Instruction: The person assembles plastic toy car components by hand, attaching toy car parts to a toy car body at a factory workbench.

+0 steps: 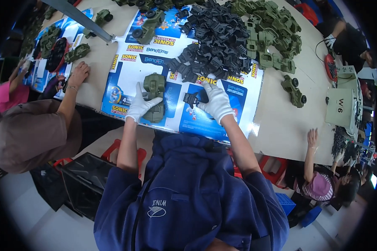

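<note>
My left hand, in a white glove, grips an olive-green toy vehicle body. The thumb lies across its middle and the fingers run along its left side. The body rests lengthwise on printed card sheets. My right hand, also gloved in white, has its thumb and fingers spread over the card. Beside its thumb is a small black plastic part; whether they touch is hard to make out. Just beyond the right fingertips begins a large heap of similar black parts.
Green vehicle bodies are heaped at the far right. One green toy vehicle with black wheels stands right of the cards, another at the far left. A metal post slants in at upper left. Co-workers sit on both sides; a box stands right.
</note>
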### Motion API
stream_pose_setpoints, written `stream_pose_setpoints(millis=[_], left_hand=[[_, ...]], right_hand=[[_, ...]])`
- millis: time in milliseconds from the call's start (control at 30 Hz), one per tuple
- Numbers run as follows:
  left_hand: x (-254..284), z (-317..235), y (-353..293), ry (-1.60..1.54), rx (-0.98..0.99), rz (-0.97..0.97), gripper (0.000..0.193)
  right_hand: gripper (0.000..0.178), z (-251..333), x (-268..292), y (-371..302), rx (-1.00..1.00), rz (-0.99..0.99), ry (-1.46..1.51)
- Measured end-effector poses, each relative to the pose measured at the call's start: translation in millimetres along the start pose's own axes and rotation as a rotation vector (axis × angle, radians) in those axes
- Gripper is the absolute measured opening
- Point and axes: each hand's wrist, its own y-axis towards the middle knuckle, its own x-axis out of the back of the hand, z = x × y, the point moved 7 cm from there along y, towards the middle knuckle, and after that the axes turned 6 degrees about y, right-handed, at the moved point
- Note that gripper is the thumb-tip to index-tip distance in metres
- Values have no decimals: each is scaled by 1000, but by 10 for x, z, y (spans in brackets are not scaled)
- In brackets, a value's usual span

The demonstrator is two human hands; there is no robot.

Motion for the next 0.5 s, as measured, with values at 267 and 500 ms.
stream_pose_setpoints(millis=[267,500], left_hand=[[-219,-145,195,-99,-41,-4,90],[-233,-3,326,-100,42,-7,71]], right_hand=[[53,-529,5,-314,-306,-42,766],[27,-1216,92,-844,-721,-6,1158]])
